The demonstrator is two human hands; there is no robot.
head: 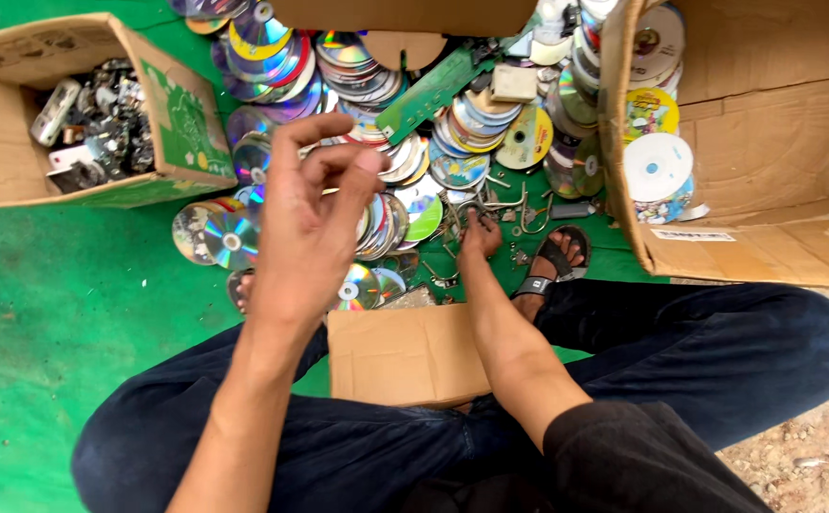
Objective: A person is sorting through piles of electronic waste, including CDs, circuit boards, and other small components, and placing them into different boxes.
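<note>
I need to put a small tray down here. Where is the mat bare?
The green mat is bare below the left box, left of the left hand. Ahead, discs and metal bits crowd the ground around the right hand, up to the big box.

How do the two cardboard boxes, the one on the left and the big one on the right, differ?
The left box stands upright, open at the top, and holds small metal scrap pieces. The right box is larger, lies on its side and holds discs. The left box has green printed sides; the right one is plain brown. Both are worn cardboard on the green mat.
</note>
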